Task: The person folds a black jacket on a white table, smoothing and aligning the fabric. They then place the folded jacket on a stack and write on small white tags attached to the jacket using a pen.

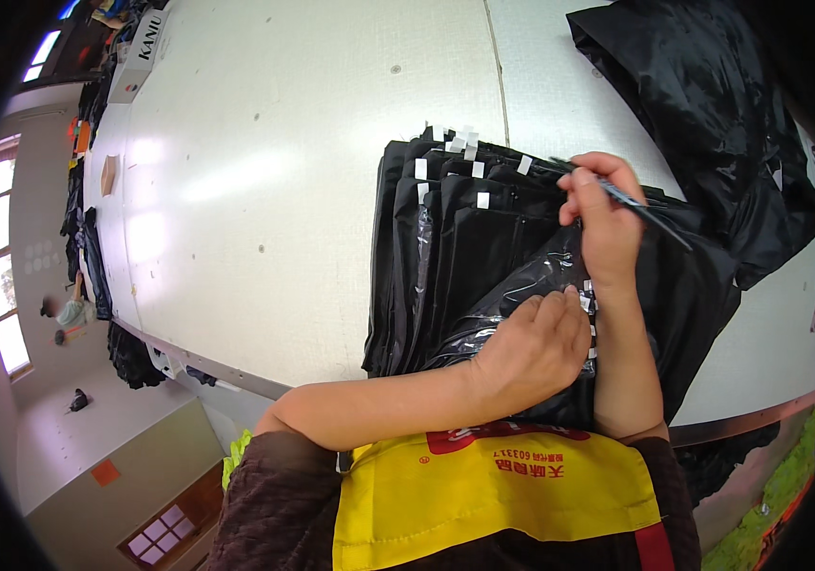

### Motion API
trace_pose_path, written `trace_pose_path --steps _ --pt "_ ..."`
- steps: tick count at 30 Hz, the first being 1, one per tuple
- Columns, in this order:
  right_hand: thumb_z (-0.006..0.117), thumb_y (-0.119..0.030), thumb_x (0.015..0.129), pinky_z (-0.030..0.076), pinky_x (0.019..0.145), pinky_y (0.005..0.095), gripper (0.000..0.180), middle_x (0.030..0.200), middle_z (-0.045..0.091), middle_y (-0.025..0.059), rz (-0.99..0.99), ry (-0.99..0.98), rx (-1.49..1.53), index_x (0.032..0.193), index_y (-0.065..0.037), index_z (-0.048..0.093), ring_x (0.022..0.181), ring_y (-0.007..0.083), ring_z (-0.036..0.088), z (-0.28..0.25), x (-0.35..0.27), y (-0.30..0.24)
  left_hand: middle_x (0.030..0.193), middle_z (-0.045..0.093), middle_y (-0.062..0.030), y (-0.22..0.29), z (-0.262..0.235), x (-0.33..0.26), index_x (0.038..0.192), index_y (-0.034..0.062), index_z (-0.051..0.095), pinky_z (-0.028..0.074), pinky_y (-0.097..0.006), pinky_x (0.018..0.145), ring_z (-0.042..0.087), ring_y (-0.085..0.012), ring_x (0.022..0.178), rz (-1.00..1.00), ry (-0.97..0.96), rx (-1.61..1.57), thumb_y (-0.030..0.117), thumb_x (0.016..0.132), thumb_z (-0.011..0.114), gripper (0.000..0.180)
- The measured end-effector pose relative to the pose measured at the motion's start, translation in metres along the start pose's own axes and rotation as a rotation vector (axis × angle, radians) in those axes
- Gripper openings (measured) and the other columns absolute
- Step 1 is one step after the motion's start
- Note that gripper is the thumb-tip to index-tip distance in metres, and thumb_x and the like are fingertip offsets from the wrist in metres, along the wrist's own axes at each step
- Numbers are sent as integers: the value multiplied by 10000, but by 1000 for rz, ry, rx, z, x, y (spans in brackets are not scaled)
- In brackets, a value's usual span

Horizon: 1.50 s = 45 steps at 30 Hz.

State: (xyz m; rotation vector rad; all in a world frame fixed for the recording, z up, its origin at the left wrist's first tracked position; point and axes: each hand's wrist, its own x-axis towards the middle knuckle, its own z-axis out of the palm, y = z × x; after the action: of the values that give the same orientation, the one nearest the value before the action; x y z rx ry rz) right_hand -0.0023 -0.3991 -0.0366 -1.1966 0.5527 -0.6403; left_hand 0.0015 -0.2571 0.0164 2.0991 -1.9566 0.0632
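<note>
A stack of black fabric pieces (pixel 502 238) with small white tags lies on the pale table before me. My left hand (pixel 536 343) is closed on the edge of a glossy black fabric piece (pixel 521 290), close to a row of white tags (pixel 590 328). Just beyond it, my right hand (pixel 607 214) is closed around a slim dark pen-like tool (pixel 631 203), held slantwise over the stack's right part. The tool's exact kind does not show clearly. My left fingertips are partly hidden by the hand itself.
A large heap of shiny black material (pixel 712 95) covers the table's far right. A white box (pixel 139 55) and a small brown piece (pixel 108 175) sit by the far left edge. Another person (pixel 72 312) is at the left, beyond the table (pixel 265 190).
</note>
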Motion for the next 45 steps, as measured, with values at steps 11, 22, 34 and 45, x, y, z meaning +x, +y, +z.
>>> trace_pose_path --steps 11,22,34,45 --pt "638 -62 775 469 576 268 160 754 609 98 -376 -372 -500 913 3 592 627 179 597 6 -7 -6 878 617 -92 -89 -21 -8 975 47 611 463 -376 697 577 -277 827 -559 59 -58 119 718 685 277" --pt "638 -49 751 468 564 284 155 742 604 106 -421 -410 -491 890 -1 589 616 211 600 7 -8 -4 680 634 -115 -109 -28 11 891 0 670 462 -301 592 598 -188 605 -874 -180 -506 218 800 633 239" --pt "642 -48 743 491 585 319 155 750 610 129 -505 -439 -572 881 -3 589 642 271 615 12 -7 -4 673 624 -72 -120 -23 7 907 -43 657 453 -266 612 562 -108 651 -906 -212 -692 199 852 582 260" --pt "647 -50 741 485 575 304 160 737 610 126 -467 -474 -564 885 -10 589 618 251 606 10 -7 -5 703 630 -69 -118 -24 6 917 -43 653 450 -257 628 560 -101 681 -919 -203 -704 193 854 577 256"
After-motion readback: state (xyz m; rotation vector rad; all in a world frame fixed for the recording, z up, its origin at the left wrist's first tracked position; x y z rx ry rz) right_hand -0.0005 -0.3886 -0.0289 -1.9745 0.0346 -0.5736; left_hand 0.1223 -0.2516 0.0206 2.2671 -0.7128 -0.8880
